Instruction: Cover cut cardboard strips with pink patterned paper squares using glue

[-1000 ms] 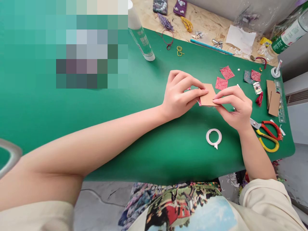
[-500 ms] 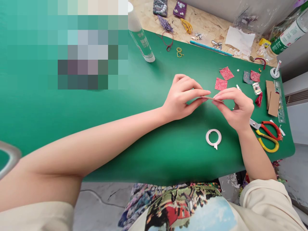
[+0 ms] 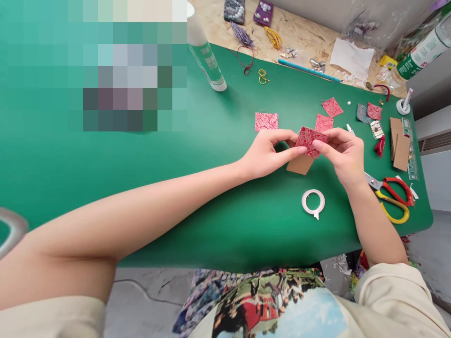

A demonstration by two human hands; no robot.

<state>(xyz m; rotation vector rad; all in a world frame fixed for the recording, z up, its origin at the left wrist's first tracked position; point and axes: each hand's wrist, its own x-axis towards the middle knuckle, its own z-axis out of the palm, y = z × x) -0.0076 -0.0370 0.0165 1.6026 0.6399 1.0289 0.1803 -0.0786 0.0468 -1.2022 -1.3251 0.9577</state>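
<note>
A red patterned fabric square [image 3: 310, 140] is pinched at its edges by both hands, its patterned face toward me. My left hand [image 3: 271, 152] grips its left side between thumb and fingers. On the right, my right hand [image 3: 343, 152] has its thumb on the front and fingers behind. A brown cardboard piece [image 3: 300, 165] shows below the square; I cannot tell whether it is joined to it or lies on the mat. Beyond my left hand lies another red patterned square [image 3: 267, 121]. Two more, a red fabric piece [image 3: 331, 107] and a red square [image 3: 324, 122], lie behind my right hand.
A roll of white tape [image 3: 313, 204] lies nearer me. Scissors [image 3: 392, 195], cardboard strips [image 3: 400, 145] and a clear ruler [image 3: 410, 150] are at the right. A white-and-green spray can [image 3: 207, 58] stands at the back. A blue pencil [image 3: 310, 70] lies along the mat's far edge.
The thin piece seen edge-on between my hands has turned, and a red patterned face now shows. My left hand has shifted down, uncovering a red square behind it. Brown cardboard has appeared below.
</note>
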